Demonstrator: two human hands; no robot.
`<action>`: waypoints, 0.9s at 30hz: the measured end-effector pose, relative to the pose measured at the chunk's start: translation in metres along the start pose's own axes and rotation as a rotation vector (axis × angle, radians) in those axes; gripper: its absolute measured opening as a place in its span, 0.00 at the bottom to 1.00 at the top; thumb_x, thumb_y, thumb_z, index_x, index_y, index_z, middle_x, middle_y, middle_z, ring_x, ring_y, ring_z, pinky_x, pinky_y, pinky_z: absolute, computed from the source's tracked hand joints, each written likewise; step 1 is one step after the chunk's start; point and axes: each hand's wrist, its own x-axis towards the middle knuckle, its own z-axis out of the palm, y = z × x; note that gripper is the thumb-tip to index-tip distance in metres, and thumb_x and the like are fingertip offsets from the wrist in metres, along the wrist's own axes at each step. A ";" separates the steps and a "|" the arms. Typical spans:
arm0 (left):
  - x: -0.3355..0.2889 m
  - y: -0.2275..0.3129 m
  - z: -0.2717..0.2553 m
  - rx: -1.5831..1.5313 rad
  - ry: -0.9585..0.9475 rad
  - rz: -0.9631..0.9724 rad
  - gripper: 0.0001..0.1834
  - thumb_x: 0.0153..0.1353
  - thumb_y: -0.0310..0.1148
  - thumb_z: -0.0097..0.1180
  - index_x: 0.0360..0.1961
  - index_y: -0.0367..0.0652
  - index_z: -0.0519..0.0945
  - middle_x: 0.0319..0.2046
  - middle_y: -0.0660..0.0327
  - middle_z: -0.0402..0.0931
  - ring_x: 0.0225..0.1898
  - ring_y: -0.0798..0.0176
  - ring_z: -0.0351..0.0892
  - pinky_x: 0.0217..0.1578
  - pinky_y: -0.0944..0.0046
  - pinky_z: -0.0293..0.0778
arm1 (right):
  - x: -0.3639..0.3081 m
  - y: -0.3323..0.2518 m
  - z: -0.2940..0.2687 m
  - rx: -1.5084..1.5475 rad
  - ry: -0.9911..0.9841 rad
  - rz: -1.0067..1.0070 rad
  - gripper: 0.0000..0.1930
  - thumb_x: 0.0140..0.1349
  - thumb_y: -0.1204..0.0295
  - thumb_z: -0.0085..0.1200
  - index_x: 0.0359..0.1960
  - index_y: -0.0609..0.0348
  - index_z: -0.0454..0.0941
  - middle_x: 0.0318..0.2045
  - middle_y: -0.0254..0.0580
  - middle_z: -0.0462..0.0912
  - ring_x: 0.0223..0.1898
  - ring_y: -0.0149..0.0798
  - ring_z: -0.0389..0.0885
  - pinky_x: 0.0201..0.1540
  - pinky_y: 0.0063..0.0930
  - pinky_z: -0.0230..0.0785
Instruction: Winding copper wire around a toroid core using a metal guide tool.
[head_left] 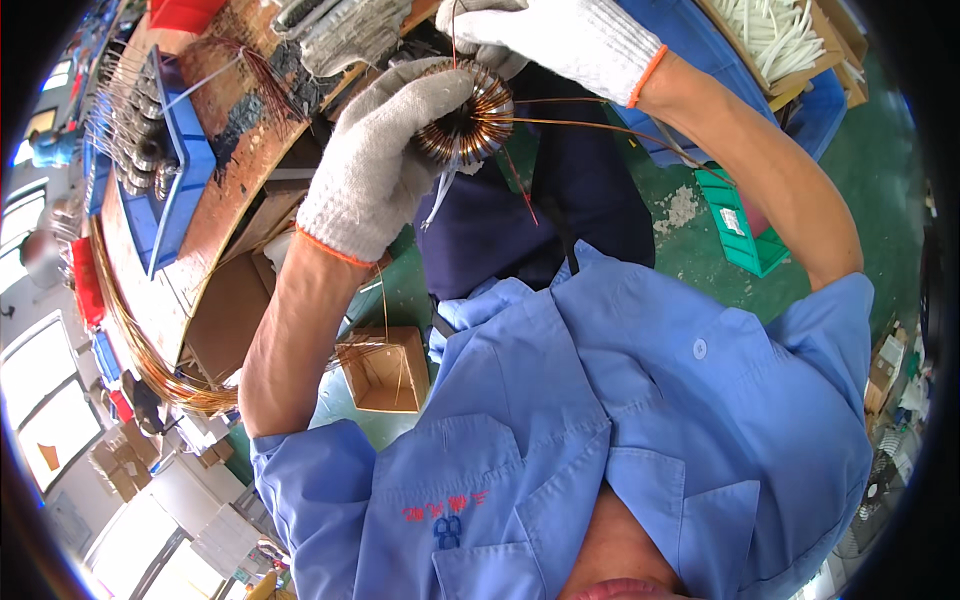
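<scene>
My left hand (365,150), in a white knitted glove with an orange cuff, wraps around a ring-shaped coil (490,112) wound with copper wire. The coil is held up in front of my dark trousers. White tie ends (440,195) hang from its lower side, and a thin red wire (520,190) dangles below it. Long copper wires (600,125) trail from the coil to the right. My right hand (575,40), gloved the same way, is just above the coil with its fingers closed at a wire that rises from the ring. Its fingertips are partly cut off by the top edge.
On the wooden bench (205,235) at left, a blue tray (190,160) stands beside several finished coils (145,155). A bundle of copper wire (190,395) hangs off the bench. Below are a cardboard box (385,372) and, at right, a green crate (740,225). White tubes (770,35) fill a carton top right.
</scene>
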 end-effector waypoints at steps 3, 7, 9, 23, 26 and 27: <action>-0.001 0.006 0.009 0.014 -0.037 -0.031 0.19 0.73 0.33 0.58 0.60 0.34 0.79 0.50 0.55 0.84 0.51 0.60 0.85 0.54 0.57 0.81 | 0.007 0.005 -0.014 -0.250 -0.146 -0.211 0.13 0.70 0.68 0.57 0.47 0.64 0.86 0.38 0.50 0.90 0.40 0.45 0.89 0.46 0.37 0.80; -0.003 0.000 0.002 0.040 -0.015 -0.020 0.18 0.73 0.34 0.59 0.59 0.35 0.80 0.50 0.55 0.84 0.53 0.60 0.84 0.54 0.55 0.81 | -0.009 -0.016 -0.022 -0.750 -0.001 -0.303 0.14 0.70 0.64 0.54 0.47 0.59 0.86 0.42 0.52 0.88 0.45 0.57 0.86 0.48 0.45 0.79; 0.001 -0.002 0.001 -0.095 0.102 0.025 0.19 0.70 0.31 0.63 0.56 0.30 0.78 0.48 0.51 0.84 0.47 0.58 0.85 0.48 0.54 0.83 | -0.034 -0.073 -0.027 -0.739 -0.110 -0.231 0.14 0.70 0.63 0.56 0.47 0.59 0.85 0.40 0.51 0.88 0.42 0.52 0.87 0.46 0.42 0.79; -0.016 -0.032 0.028 0.190 0.302 0.328 0.21 0.67 0.25 0.69 0.58 0.32 0.76 0.47 0.57 0.82 0.46 0.69 0.82 0.49 0.68 0.81 | -0.096 -0.031 0.053 -0.609 0.410 -0.729 0.16 0.43 0.71 0.68 0.38 0.52 0.84 0.38 0.34 0.80 0.31 0.41 0.79 0.34 0.37 0.69; -0.020 -0.029 0.030 0.227 0.293 0.359 0.22 0.67 0.25 0.69 0.58 0.32 0.75 0.47 0.58 0.82 0.46 0.69 0.82 0.50 0.67 0.80 | -0.089 -0.031 0.046 -0.382 0.284 -0.619 0.13 0.52 0.78 0.70 0.40 0.53 0.84 0.43 0.38 0.83 0.34 0.44 0.84 0.38 0.36 0.77; -0.020 -0.031 0.028 0.301 0.299 0.403 0.23 0.67 0.26 0.69 0.59 0.32 0.74 0.48 0.57 0.81 0.48 0.68 0.81 0.52 0.66 0.80 | -0.087 -0.029 0.052 -0.231 0.325 -0.573 0.13 0.55 0.79 0.70 0.41 0.53 0.84 0.44 0.39 0.83 0.36 0.45 0.86 0.39 0.35 0.79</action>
